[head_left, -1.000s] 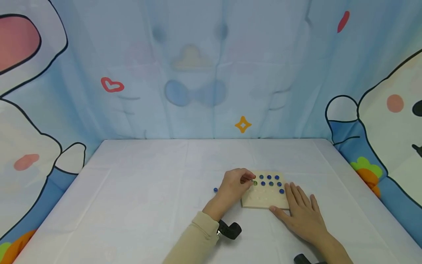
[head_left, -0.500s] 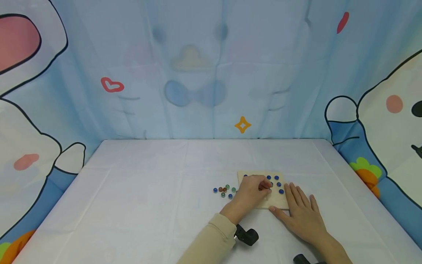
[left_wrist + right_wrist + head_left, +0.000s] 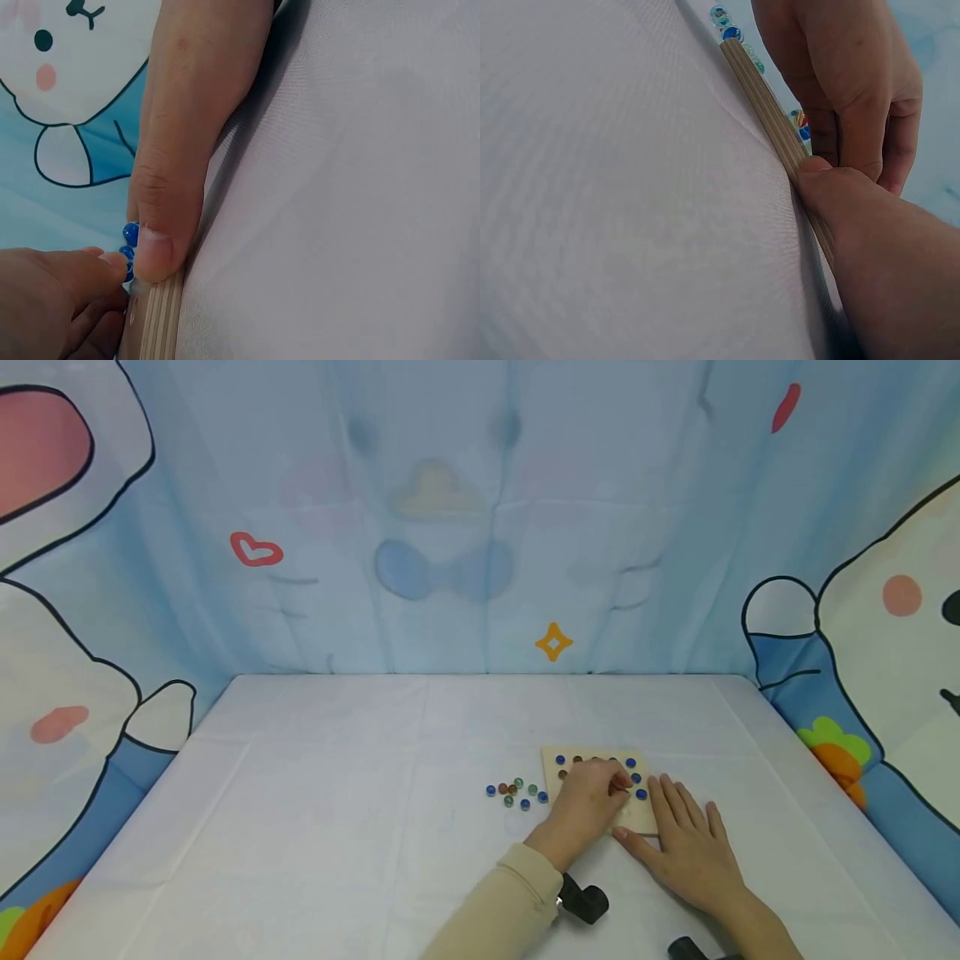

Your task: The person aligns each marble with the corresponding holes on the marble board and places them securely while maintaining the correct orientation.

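Observation:
A pale wooden board (image 3: 636,818) lies on the table with several glass marbles seated in its far rows, among them a blue marble (image 3: 641,794) at the right edge. My left hand (image 3: 588,797) reaches over the board, thumb and fingers pinched together with a small marble mostly hidden between them. In the left wrist view its fingertips (image 3: 116,260) are right beside a line of blue marbles (image 3: 131,234). My right hand (image 3: 693,852) lies flat with fingers straight along the board's right side. Its thumb (image 3: 815,166) rests at the board's near edge (image 3: 769,112).
Several loose marbles, including a blue marble (image 3: 491,791) and a green marble (image 3: 508,802), lie on the white tablecloth (image 3: 337,827) left of the board. Behind the table hangs a blue cartoon curtain (image 3: 450,635). A black wrist device (image 3: 585,903) sits under my left wrist.
My left hand has moved right and slightly nearer across the board, uncovering the loose marbles and the board's left columns. My right hand has stayed in place.

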Tool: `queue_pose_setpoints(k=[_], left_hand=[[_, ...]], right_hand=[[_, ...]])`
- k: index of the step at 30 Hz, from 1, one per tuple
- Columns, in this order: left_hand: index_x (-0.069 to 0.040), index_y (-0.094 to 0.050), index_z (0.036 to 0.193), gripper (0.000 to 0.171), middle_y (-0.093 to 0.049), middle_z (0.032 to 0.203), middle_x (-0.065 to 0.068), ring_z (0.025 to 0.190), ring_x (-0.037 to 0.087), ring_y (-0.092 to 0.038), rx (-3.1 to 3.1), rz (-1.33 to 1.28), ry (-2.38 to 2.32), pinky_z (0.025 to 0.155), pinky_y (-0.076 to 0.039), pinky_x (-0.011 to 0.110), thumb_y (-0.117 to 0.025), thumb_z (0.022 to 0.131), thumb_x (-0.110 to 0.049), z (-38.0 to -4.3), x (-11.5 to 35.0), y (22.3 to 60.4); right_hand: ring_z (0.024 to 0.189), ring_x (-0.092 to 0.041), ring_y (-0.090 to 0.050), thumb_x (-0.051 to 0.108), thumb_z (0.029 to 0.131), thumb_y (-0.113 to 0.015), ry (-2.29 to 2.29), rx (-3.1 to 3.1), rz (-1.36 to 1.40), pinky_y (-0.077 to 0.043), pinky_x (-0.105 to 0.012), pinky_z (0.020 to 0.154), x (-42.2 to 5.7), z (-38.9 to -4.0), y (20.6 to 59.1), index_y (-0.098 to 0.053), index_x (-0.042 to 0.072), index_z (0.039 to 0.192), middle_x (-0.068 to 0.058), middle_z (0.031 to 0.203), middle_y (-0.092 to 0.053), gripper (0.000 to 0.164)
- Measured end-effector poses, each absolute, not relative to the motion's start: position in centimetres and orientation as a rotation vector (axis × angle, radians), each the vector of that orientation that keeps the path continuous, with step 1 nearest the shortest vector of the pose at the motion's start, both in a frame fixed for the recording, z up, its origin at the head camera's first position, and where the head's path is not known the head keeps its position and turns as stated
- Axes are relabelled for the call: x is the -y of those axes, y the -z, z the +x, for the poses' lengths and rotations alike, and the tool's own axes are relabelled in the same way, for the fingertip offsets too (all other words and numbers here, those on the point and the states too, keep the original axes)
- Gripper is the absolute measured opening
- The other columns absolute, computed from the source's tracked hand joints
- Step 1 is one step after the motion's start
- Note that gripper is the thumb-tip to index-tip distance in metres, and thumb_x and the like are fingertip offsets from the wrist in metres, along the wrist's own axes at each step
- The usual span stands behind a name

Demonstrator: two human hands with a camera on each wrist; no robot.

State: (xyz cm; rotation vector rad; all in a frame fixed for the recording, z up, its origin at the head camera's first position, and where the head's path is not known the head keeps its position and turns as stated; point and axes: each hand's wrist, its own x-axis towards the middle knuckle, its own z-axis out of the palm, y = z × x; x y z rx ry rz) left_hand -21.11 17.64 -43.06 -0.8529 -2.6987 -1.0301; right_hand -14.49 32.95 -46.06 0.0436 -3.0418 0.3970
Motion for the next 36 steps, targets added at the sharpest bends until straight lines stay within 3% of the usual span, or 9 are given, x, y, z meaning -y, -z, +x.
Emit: queue_pose_setpoints(k=[14, 23, 36], left_hand=[[-0.017, -0.070, 0.100, 0.010, -0.067, 0.089, -0.009, 0.075, -0.005, -0.052, 2.716, -0.817, 1.001, 0.066, -0.041, 0.003, -0.072, 0.091, -0.013, -20.8, -17.5, 43.2], [-0.017, -0.071, 0.106, 0.013, -0.071, 0.097, -0.008, 0.084, -0.005, -0.057, 2.664, -0.893, 1.049, 0.074, -0.043, 0.003, -0.069, 0.093, -0.014, -20.6, -16.5, 42.9], [-0.017, -0.072, 0.109, 0.016, -0.072, 0.102, -0.008, 0.087, -0.004, -0.060, 2.688, -0.912, 1.104, 0.075, -0.045, 0.003, -0.068, 0.094, -0.013, -21.1, -14.5, 42.3]], right_hand=[[0.145, -0.052, -0.015, 0.071, 0.091, -0.048, -0.395, 3.034, 0.049, 0.000, -0.074, 0.112, -32.7, -14.6, 46.1, -0.016, -0.006, 0.155, -0.032, 0.159, -0.017, 0.105], [0.145, -0.053, -0.015, 0.071, 0.091, -0.046, -0.367, 3.036, 0.034, 0.000, -0.074, 0.112, -32.8, -14.6, 46.2, -0.017, -0.007, 0.154, -0.033, 0.159, -0.017, 0.105], [0.144, -0.053, -0.013, 0.072, 0.091, -0.045, -0.356, 3.052, 0.006, 0.002, -0.074, 0.113, -32.8, -14.7, 46.3, -0.015, -0.008, 0.154, -0.034, 0.159, -0.016, 0.106]])
